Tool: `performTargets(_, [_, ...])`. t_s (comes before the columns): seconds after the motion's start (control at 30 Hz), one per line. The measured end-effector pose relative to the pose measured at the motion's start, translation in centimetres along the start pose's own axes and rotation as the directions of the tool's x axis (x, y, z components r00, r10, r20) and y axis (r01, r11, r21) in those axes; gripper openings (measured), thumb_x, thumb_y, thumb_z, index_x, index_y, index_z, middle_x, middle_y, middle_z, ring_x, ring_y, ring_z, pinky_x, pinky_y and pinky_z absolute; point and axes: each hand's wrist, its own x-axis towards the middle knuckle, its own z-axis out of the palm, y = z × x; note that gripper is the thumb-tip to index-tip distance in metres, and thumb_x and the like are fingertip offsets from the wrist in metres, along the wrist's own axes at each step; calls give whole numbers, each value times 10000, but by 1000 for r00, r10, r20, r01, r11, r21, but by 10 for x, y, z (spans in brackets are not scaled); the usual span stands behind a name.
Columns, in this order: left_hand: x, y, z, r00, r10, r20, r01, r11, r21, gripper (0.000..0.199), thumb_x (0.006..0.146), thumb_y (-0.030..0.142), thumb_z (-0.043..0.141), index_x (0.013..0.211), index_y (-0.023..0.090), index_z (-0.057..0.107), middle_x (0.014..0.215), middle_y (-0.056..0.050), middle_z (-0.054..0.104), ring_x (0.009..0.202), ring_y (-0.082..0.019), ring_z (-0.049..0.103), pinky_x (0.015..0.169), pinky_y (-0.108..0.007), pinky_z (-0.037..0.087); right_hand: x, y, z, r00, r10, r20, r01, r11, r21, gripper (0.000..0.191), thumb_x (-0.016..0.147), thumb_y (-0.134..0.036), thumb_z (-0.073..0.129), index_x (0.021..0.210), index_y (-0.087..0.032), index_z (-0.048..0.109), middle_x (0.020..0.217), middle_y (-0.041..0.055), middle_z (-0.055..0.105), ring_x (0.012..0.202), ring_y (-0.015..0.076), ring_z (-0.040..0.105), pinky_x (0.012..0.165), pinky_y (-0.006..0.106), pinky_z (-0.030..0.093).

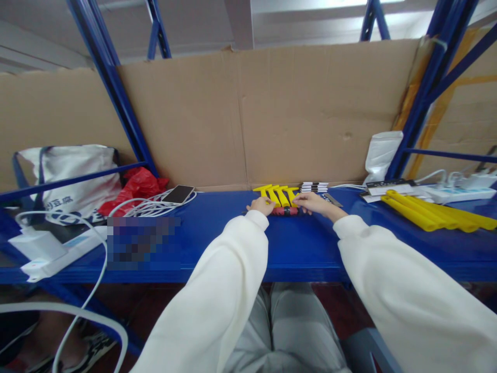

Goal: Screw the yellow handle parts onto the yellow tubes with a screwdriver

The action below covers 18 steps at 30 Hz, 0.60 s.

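Note:
Several yellow T-shaped pieces point(276, 195) lie side by side on the blue table point(217, 228), near its back edge. In front of them rests a red and black tool point(286, 211), lying crosswise between my hands. My left hand point(262, 205) is at the tool's left end, its fingers bent together by the leftmost yellow piece; what they grip is too small to make out. My right hand point(312, 203) is at the tool's right end with its fingers curled near the rightmost yellow piece; its grip cannot be made out either. Black and white packets point(313, 187) sit just behind it.
Yellow tubes point(430, 210) and a white power strip point(458, 194) lie at the right. At the left are a phone point(178, 194), coiled white cables, a red plastic bag point(135, 189) and a cloth bag point(77, 176). Cardboard point(240, 114) stands along the back.

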Motion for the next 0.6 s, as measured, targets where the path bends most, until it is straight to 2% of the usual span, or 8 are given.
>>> performTargets(0.17, [0,-1,1,1000,14,-6,-14,998,-55,291,866,473,694,1068,290,796,1307,-43,748,1282,-287,647,1104,-424,472,2,3,-1,998,-63,-19,61,995,-72,139,915,-181,596,860,-144,718,481,-47,509,405,79,436,411,175,365])
performTargets(0.27, [0,-1,2,1000,9,-21,-10,997,-71,275,841,456,720,1038,283,803,1291,-50,754,1259,-291,662,1095,-427,478,4,4,-2,986,-156,-51,147,978,-148,161,877,-167,593,839,-140,747,517,-27,564,457,104,499,464,200,414])
performTargets(0.43, [-1,0,1,1000,-7,-29,4,996,-89,226,828,399,733,1017,294,798,1318,-41,743,1273,-293,653,1122,-464,444,5,3,-2,962,-265,-64,247,945,-213,178,830,-129,602,804,-154,777,707,38,723,695,176,670,683,264,544])
performTargets(0.53, [-2,1,1,1000,-8,-21,6,996,-90,236,830,382,723,1034,292,799,1327,-40,738,1281,-292,649,1126,-457,440,4,1,-1,954,-291,-68,269,934,-234,210,802,-78,608,823,-170,796,852,61,781,822,196,715,839,311,563])
performTargets(0.6, [-1,1,0,1000,-6,-17,4,996,-86,247,829,374,718,1045,293,803,1336,-37,734,1290,-293,645,1123,-444,447,3,0,-1,951,-302,-57,281,929,-240,218,800,-68,609,822,-172,800,890,69,791,851,206,725,878,328,560])
